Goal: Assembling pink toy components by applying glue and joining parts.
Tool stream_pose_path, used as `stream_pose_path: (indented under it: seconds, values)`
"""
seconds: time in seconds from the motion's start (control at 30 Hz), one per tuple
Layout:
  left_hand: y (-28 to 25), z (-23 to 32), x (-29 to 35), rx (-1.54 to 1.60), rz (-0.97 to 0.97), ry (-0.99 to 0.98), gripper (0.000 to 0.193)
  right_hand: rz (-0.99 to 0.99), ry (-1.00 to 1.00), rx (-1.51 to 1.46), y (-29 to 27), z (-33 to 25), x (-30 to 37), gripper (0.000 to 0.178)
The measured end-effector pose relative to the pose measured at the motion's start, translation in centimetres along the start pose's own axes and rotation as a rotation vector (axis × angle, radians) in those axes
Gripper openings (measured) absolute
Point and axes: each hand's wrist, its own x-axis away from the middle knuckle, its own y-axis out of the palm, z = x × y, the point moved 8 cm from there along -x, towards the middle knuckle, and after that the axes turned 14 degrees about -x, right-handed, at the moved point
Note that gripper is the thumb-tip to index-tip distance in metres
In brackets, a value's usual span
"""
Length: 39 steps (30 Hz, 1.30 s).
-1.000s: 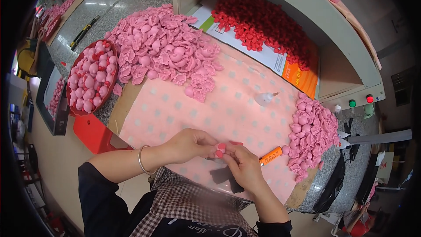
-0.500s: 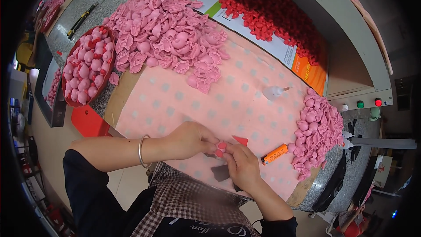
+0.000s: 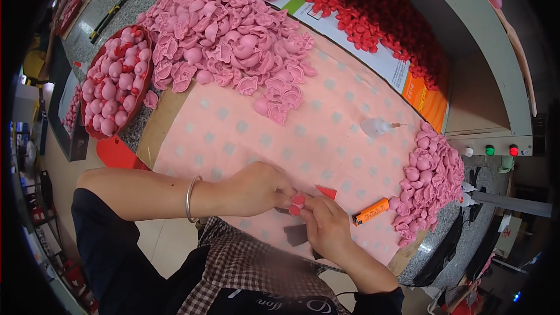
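Over the near part of the dotted pink cloth, my left hand (image 3: 254,189) and my right hand (image 3: 328,221) meet with their fingertips pinched. Between them is a small pink piece with red oval parts (image 3: 298,201), largely covered by the fingers. Just behind the right fingers lies a red triangular bit (image 3: 326,191). A dark grey block (image 3: 296,233) shows beneath the hands, partly hidden. To the right of my right hand rests an orange lighter (image 3: 371,212). Farther back on the cloth, a white squeeze bottle with a thin tip (image 3: 378,127) lies on its side.
A large heap of pink petal-like pieces (image 3: 233,41) covers the far left; a smaller pink heap (image 3: 429,175) sits at right. At left stands a red basket (image 3: 150,61) of pink and red pieces. Red pieces (image 3: 373,11) fill a grey cabinet (image 3: 466,29) behind. A box cutter (image 3: 111,17) lies far left.
The small piece has turned a little between my fingertips, and both hands remain pinched on it. The whole view has shifted slightly.
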Motion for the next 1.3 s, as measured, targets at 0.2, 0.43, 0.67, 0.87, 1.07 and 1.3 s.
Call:
stream_pose_path:
  seconds: [0.2, 0.43, 0.67, 0.87, 1.07, 1.3]
  values:
    - [-0.6, -0.1, 0.3, -0.009, -0.012, 0.019, 0.015, -0.025, 0.013, -0.006, 0.1, -0.6, -0.7, 0.018]
    - [-0.6, 2.0, 3.1, -0.101, 0.148, 0.175, 0.019, 0.037, 0.246, -0.181, 0.1, -0.8, 1.6, 0.021]
    - [-0.1, 3.0, 3.3, -0.041, 0.064, 0.084, 0.021, 0.153, -0.046, 0.094, -1.6, -3.6, 2.7, 0.025]
    - [0.3, 3.6, 3.0, 0.01, 0.043, 0.119, 0.023, 0.12, -0.043, 0.058, -2.6, -3.1, 2.5, 0.024]
    - [0.3, 4.2, 2.3, -0.058, 0.072, 0.158, 0.025, 0.095, -0.008, 0.082, -2.8, -2.1, 2.4, 0.025]
    - [-0.1, 4.3, 1.4, -0.168, 0.121, 0.258, 0.023, 0.079, -0.057, 0.041, -3.1, -1.4, 1.5, 0.024]
